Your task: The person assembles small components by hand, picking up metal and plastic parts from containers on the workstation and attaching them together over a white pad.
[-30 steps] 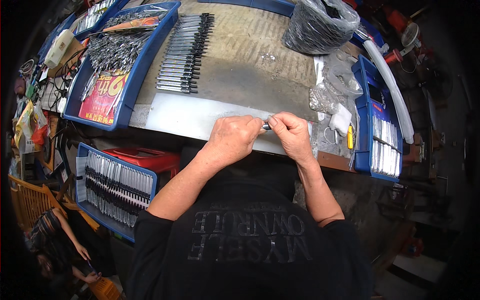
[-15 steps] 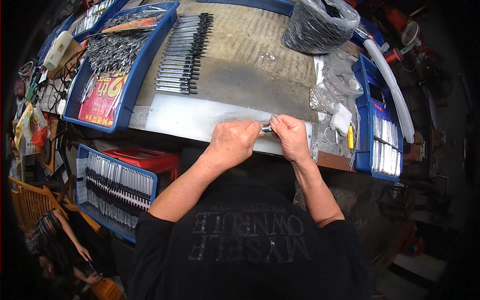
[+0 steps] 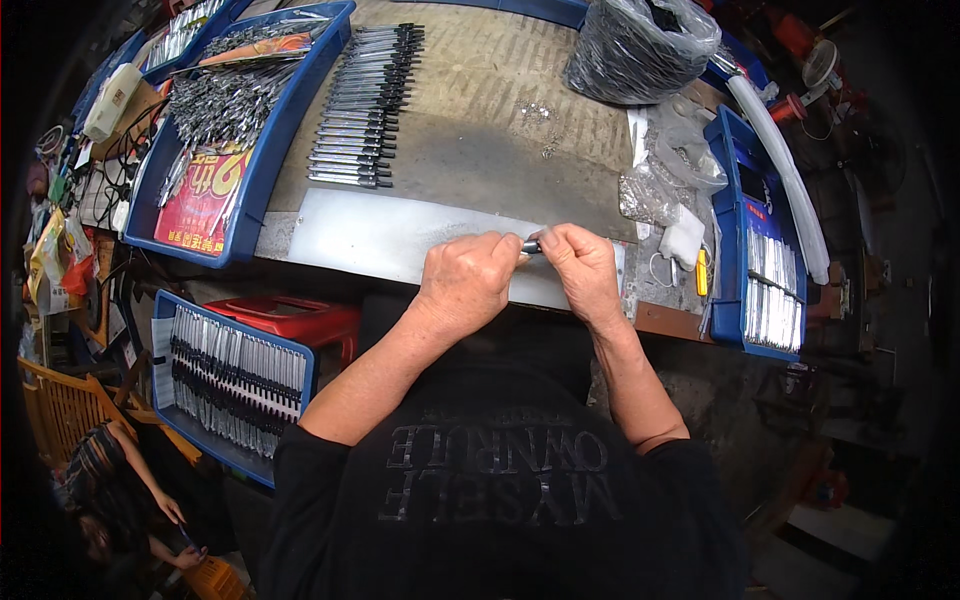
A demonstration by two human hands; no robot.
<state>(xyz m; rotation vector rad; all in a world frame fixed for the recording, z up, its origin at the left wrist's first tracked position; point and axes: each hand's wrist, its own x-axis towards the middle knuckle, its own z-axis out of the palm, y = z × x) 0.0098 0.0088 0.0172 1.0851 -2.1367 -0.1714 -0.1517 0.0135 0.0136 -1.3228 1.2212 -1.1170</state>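
Over a white board at the table's front edge, my two hands meet. Closed fingers of my left hand grip a short, slim silver-and-black pen-like piece, whose left part is hidden in the fist. My right hand pinches its other end between thumb and forefinger. Only a small dark, shiny stretch shows between the hands. Beyond the board to the left, slim silver rods with black ends lie side by side in a long row.
A blue tray of loose metal parts stands left. Below it is another blue tray with rows of silver-and-black rods, near a red stool. Right are a bag-lined container, a yellow tool and a blue bin. Another person sits lower left.
My right fingertips have shifted slightly at the end of the small piece, and its dark part shows a little differently. Both hands stay in nearly the same place.
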